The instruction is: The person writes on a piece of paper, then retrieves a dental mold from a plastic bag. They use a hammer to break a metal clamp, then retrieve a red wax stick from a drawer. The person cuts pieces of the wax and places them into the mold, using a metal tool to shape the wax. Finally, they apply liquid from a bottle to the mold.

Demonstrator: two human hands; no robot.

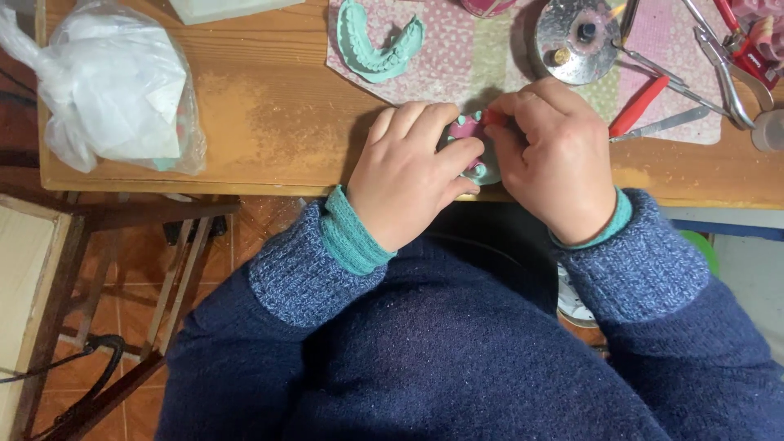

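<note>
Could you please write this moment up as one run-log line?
left hand: holds dental model at table edge | right hand: presses red tool onto pink wax | nearby: green tooth cast, pliers

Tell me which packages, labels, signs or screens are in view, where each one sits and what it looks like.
Plastic bag: far left of the wooden table, clear and crumpled, stuffed with white material.
Red package: top right corner of the table by the pliers, small, mostly out of view.
No signs or screens show.
</note>
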